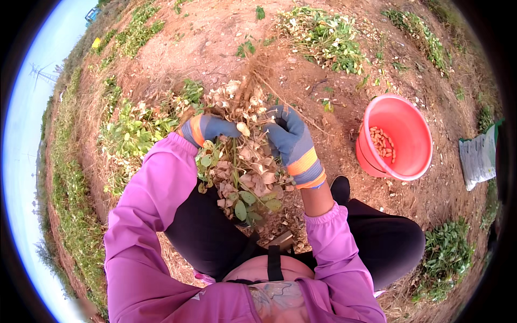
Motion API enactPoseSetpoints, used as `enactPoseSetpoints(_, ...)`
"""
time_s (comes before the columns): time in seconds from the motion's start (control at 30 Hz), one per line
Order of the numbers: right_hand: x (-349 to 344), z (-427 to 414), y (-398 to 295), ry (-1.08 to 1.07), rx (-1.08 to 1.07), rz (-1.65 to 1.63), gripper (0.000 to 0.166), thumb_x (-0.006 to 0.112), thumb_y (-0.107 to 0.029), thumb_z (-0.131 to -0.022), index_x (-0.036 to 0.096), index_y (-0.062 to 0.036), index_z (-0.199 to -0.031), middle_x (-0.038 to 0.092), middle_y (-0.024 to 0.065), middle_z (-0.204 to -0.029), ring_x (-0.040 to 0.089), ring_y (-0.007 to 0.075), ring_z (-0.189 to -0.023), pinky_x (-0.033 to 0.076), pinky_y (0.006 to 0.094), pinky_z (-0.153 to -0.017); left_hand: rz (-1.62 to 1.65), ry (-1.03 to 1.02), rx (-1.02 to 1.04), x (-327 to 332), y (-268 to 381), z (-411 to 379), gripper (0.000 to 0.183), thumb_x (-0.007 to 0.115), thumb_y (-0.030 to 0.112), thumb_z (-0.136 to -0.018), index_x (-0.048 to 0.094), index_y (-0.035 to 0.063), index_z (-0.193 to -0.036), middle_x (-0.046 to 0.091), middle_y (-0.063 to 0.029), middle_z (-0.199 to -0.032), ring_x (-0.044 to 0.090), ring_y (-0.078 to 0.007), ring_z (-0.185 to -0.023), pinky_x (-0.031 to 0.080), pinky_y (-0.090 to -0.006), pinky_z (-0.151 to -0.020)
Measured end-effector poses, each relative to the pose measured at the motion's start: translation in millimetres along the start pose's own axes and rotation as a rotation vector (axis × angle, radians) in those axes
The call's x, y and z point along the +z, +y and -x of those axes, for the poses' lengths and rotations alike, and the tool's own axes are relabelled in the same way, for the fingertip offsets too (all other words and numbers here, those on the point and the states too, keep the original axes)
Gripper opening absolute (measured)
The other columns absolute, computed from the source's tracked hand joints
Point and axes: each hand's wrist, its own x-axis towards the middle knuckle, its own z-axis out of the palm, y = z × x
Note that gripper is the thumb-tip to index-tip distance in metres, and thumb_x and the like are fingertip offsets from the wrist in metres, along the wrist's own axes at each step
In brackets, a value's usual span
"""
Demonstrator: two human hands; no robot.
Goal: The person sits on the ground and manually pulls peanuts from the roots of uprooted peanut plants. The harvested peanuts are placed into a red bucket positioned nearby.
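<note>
My left hand (216, 128), in a blue-grey glove with an orange cuff band, grips the stems of an uprooted peanut plant (258, 177). The plant hangs upside down in front of me, its thin brown roots (256, 72) uppermost. Dry and green leaves droop between my knees. A pale peanut pod (242, 128) shows beside my left thumb, among more pods and soil. My right hand (288, 135), gloved alike, has its thumb and fingers curled in at the right edge of the root cluster. Whatever lies between those fingertips is mostly hidden.
A red plastic bucket (394, 137) with several peanuts (379, 141) in it stands on the soil to the right. Farther right is a white and green sack (478, 157). Heaps of pulled plants lie left (135, 133), ahead (331, 40) and lower right (446, 258).
</note>
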Motion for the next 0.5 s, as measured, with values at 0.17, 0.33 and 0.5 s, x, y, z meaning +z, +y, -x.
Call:
enactPoseSetpoints(0.17, -17.8, -4.1, 14.1, -0.138, 0.213, -0.546, 0.018, 0.053, -0.009, -0.081, 0.054, -0.0067, -0.099, 0.048, -0.0003, -0.064, 0.039, 0.0063, -0.046, 0.028, 0.0186, -0.04, 0.051, 0.116, 0.037, 12.9, 11.7, 6.1, 0.041, 0.066, 0.008, -0.073, 0.056, -0.0007, -0.112, 0.061, -0.0055, -0.105, 0.056, -0.0106, -0.09, 0.046, -0.0258, -0.076)
enactPoseSetpoints(0.33, -14.6, 1.8, 10.7, -0.086, 0.281, -0.756, 0.009, 0.051, -0.016, -0.085, 0.052, -0.007, -0.086, 0.047, 0.0005, -0.064, 0.034, 0.0061, -0.044, 0.023, 0.0203, -0.038, -0.076, 0.05, 0.077, 27.5, 37.0, 7.0, 0.043, 0.067, 0.01, -0.074, 0.055, -0.0001, -0.114, 0.06, -0.0052, -0.105, 0.055, -0.0118, -0.093, 0.045, -0.0272, -0.08)
enactPoseSetpoints(0.5, -46.6, -16.7, 41.2, -0.127, 0.212, -0.953, 0.013, 0.051, -0.018, -0.086, 0.052, -0.0048, -0.088, 0.047, 0.0009, -0.064, 0.034, 0.0073, -0.045, 0.024, 0.0216, -0.037, -0.551, -0.449, 0.472, -57.9, -50.8, 9.7, 0.037, 0.054, 0.003, -0.084, 0.048, -0.0035, -0.119, 0.048, -0.0107, -0.125, 0.041, -0.021, -0.119, 0.028, -0.0328, -0.101)
